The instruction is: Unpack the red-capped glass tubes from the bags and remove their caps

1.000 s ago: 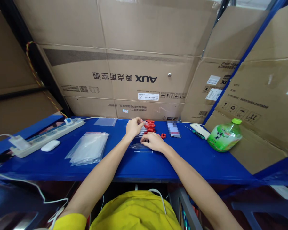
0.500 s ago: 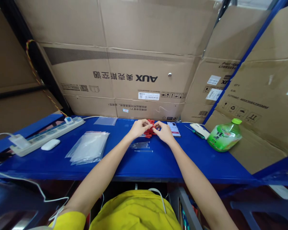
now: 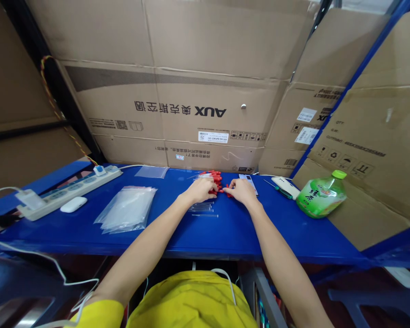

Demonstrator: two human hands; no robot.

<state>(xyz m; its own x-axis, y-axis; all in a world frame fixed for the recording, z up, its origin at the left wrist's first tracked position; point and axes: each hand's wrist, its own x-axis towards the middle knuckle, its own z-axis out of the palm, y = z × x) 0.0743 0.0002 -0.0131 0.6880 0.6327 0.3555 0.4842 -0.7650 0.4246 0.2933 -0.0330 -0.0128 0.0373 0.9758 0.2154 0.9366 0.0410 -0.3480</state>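
Observation:
A pile of small red pieces (image 3: 216,175) lies at the back middle of the blue table, with thin silvery or clear shafts pointing left from it. My left hand (image 3: 202,189) reaches over the front of the pile, its fingers curled down at the red pieces. What its fingertips grip is hidden. Just to the right, my right hand (image 3: 242,190) is closed, thumb and fingers together at a small red piece (image 3: 228,192) by the fingertips. Several thin clear rods (image 3: 202,207) lie in front of my left hand.
Plastic zip bags (image 3: 127,209) lie on the left, near a white earbud case (image 3: 74,205) and a power strip (image 3: 71,191). A phone (image 3: 251,182) is behind my right hand. Farther right are a green-handled screwdriver (image 3: 283,191) and a green bottle (image 3: 321,196). Cardboard (image 3: 191,91) walls the back.
My hands were close together over the red pieces. Now they are farther apart: the left is lower and nearer, the right slightly to the right. More of the pile shows.

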